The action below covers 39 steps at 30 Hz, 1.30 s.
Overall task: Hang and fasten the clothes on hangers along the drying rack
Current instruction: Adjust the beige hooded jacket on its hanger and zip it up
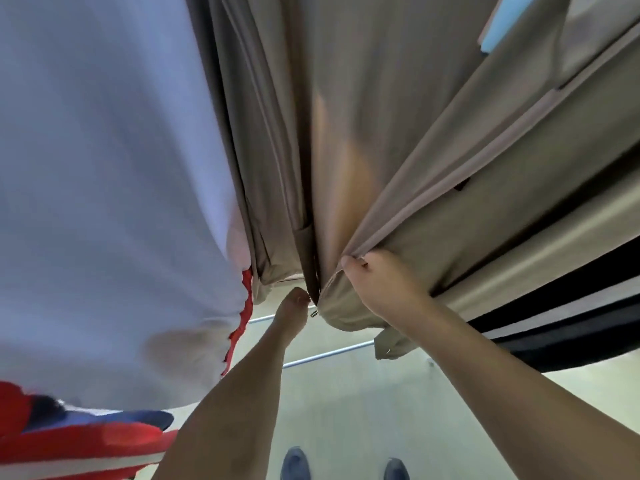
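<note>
A beige jacket (pixel 398 140) hangs in front of me, its front split by a dark zip line (pixel 313 271). My right hand (pixel 381 285) grips the right front panel near its hem, bunching the cloth. My left hand (pixel 294 306) pinches the bottom end of the zip at the left panel's hem, and a small metal zip pull (pixel 313 313) shows just beside its fingertips. The hanger and the rack's top rail are out of view.
A white garment with red and blue print (pixel 104 202) hangs close on the left. A dark striped garment (pixel 571 320) hangs on the right. Two lower rack bars (pixel 329 355) cross below the hem. My shoes (pixel 294 462) stand on the pale floor.
</note>
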{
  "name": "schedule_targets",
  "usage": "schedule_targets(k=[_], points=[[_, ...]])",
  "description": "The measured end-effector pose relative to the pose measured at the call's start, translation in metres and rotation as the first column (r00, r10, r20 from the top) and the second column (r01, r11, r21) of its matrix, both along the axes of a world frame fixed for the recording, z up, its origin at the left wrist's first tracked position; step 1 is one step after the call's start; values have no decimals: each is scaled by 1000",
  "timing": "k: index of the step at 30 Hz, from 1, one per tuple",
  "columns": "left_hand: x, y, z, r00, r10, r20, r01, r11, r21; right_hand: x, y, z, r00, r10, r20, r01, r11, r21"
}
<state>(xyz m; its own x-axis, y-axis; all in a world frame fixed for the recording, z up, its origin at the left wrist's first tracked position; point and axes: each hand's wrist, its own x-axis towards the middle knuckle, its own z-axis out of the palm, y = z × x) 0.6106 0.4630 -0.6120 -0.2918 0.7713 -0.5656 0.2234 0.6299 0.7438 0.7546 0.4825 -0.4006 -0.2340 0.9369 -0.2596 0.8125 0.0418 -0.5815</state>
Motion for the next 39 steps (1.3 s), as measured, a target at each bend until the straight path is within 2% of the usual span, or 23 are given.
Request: schedule_targets(k=[5, 8, 12, 14, 16, 18, 21, 24, 26, 29, 31, 33, 36, 39], points=[[-6, -4, 19, 996, -84, 25, 86, 994, -71, 8, -5, 3, 1000, 9, -14, -9, 1000, -17], [-5, 13, 21, 995, -94, 41, 93, 996, 9, 6, -2, 3, 1000, 11, -27, -12, 1000, -26], [-4, 30, 28, 982, -143, -125, 145, 989, 4, 8, -4, -11, 996, -30, -80, 24, 997, -71], [-6, 27, 36, 963, -187, -194, 193, 981, 11, 13, -8, -27, 990, -52, -134, 33, 989, -144], [-3, 16, 57, 960, -187, -208, 201, 979, 47, 19, -19, -43, 985, -122, -121, 91, 967, -238], [1, 3, 88, 974, -134, -183, 150, 986, 75, 25, -37, -58, 963, -241, -119, 176, 900, -399], [10, -14, 135, 993, -101, -63, 104, 993, 53, 28, -81, -58, 876, -444, -186, 215, 706, -674], [16, -29, 175, 990, -140, -26, 141, 990, 28, 25, -121, -60, 766, -589, -256, 117, 520, -846], [19, -38, 198, 989, -147, -5, 148, 989, 18, 23, -137, -61, 629, -696, -346, 7, 450, -893], [20, -43, 218, 971, -210, -110, 213, 977, 17, 19, -140, -52, 405, -811, -421, -17, 454, -891], [14, -43, 225, 938, -265, -225, 276, 961, 20, 19, -131, -39, 357, -816, -454, 103, 518, -849], [6, -43, 231, 931, -277, -238, 293, 955, 37, 23, -118, -33, 410, -783, -469, 217, 583, -783], [-2, -47, 236, 946, -269, -179, 283, 958, 55, 28, -104, -21, 462, -738, -492, 276, 647, -711], [-4, -53, 235, 811, -381, -444, 452, 889, 64, 31, -97, -10, 501, -718, -484, 374, 683, -627]])
